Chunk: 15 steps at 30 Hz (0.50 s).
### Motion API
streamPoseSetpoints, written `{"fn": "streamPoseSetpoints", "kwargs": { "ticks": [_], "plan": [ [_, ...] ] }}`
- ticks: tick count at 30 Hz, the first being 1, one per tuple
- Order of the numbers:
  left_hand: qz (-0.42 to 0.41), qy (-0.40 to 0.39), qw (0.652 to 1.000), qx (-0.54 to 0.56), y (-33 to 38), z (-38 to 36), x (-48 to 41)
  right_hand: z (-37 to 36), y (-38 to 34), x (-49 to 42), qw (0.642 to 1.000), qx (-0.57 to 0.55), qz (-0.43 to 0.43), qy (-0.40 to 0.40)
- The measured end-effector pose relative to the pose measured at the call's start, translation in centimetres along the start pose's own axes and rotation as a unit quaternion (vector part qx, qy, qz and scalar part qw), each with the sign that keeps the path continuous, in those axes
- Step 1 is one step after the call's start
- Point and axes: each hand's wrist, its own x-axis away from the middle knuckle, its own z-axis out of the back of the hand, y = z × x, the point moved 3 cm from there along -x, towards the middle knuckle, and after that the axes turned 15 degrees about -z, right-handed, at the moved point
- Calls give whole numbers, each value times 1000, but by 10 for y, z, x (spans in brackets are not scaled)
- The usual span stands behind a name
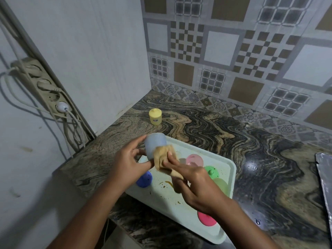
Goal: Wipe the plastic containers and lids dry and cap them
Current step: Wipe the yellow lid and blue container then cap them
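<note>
Now right hand (195,184) presses cloth (162,157) to blue container (155,143); label (158,120) blurred.

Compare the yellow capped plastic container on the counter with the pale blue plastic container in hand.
The yellow capped plastic container stands upright on the marbled stone counter, untouched; the pale blue plastic container is held tilted by the left hand. The yellow one wears a lid; the blue one shows none. Both are round plastic tubs.

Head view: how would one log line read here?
step: wiping | left hand: holds blue container | right hand: holds tan cloth against it | done: yellow container capped
</note>
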Motion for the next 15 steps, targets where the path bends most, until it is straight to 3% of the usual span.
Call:
{"fn": "streamPoseSetpoints", "kwargs": {
  "ticks": [4, 9, 11, 13, 15],
  "plan": [
    [-12, 3, 1000, 29, 0, 4, -1, 5, 6, 15, 994, -84, -68, -25],
    [-2, -40, 997, 61, 1, -1, 6, 36, 1, -4, 941, -282, -127, 141],
    [-6, -51, 998, 47, 2, -7, 9, 40, -8, -19, 922, -324, -138, 162],
    [-9, -50, 998, 45, 4, -12, 11, 35, -14, -31, 932, -296, -145, 150],
    [-35, -50, 998, 22, 5, -17, 11, 23, -13, -37, 966, -184, -138, 118]
  ]
}}
